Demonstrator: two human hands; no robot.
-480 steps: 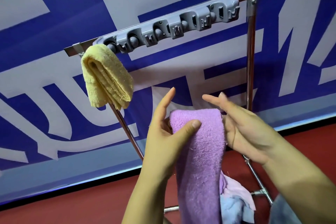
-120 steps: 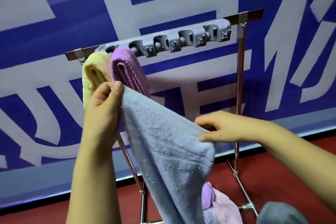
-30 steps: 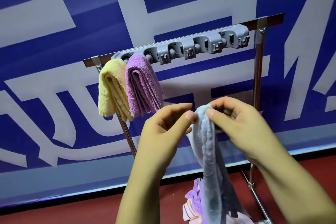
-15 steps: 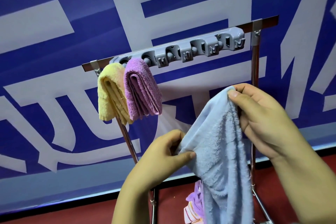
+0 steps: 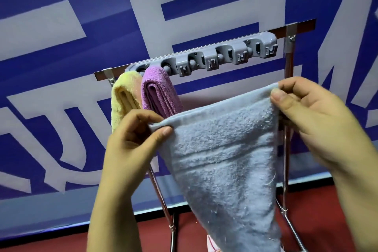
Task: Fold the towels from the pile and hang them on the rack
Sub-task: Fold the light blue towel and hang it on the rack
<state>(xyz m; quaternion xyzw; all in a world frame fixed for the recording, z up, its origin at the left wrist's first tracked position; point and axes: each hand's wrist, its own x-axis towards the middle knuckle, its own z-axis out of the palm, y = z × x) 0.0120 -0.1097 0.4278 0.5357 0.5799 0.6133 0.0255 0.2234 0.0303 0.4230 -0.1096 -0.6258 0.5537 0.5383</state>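
Behind the rack (image 5: pixel 204 55), a blue banner (image 5: pixel 51 88) with huge pale letter strokes, cropped too far to read as words; below it a red floor (image 5: pixel 51 241). Along the rack's top bar, a grey plastic hook strip (image 5: pixel 225 55) with several free hooks toward the right. At the strip's left end, hanging folded and touching side by side, a yellow towel (image 5: pixel 120 98) and a purple towel (image 5: pixel 159 92), the lower edge of each partly hidden. In front of everything, stretched between both hands, a light blue towel (image 5: pixel 221 159), covering most of the rack's legs and right upright. Left hand (image 5: pixel 135 139) low, thumb and curled fingers pinching the towel's left corner just below the purple towel. Right hand (image 5: pixel 306 112) higher, thumb and forefinger pinching the right corner in front of the upright. Top edge taut and slanting up to the right, cloth narrowing downward toward the bottom of the view. At the bottom edge beside the towel, a scrap of pale striped cloth (image 5: pixel 210 246), too cut off to identify. Compared with half a second ago: hands drawn further apart, towel spread wider along its upper edge, left hand raised nearer the hung towels. Compared with four seconds ago: same two towels on the rack, blue one not yet hung.
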